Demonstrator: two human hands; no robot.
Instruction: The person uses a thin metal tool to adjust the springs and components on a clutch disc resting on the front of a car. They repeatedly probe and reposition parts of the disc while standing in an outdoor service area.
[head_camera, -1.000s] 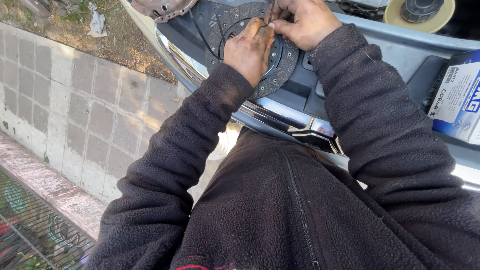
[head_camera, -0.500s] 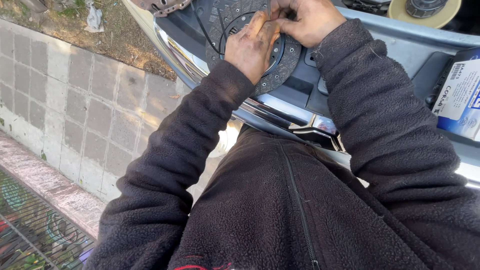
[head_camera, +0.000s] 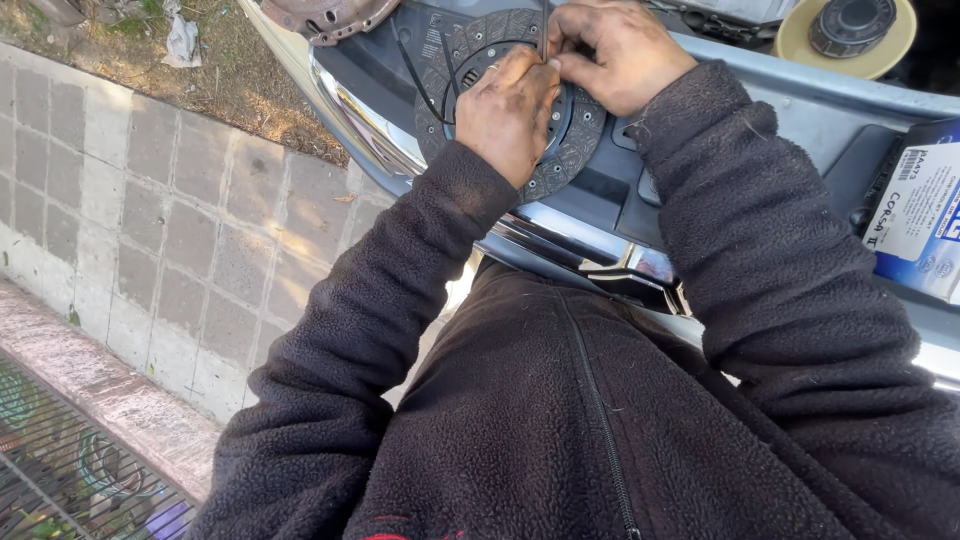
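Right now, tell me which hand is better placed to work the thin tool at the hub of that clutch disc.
The right hand. It already pinches the thin tool over the hub. The left hand lies flat on the clutch disc, seemingly steadying it, so it looks best left there.

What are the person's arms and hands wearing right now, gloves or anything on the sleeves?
No gloves: both the left hand and the right hand are bare and smeared with dark grime. Both arms are covered to the wrist by long sleeves of a black, nubby fleece jacket with a dark front zip. No watch, rings or markings are visible on the sleeves.
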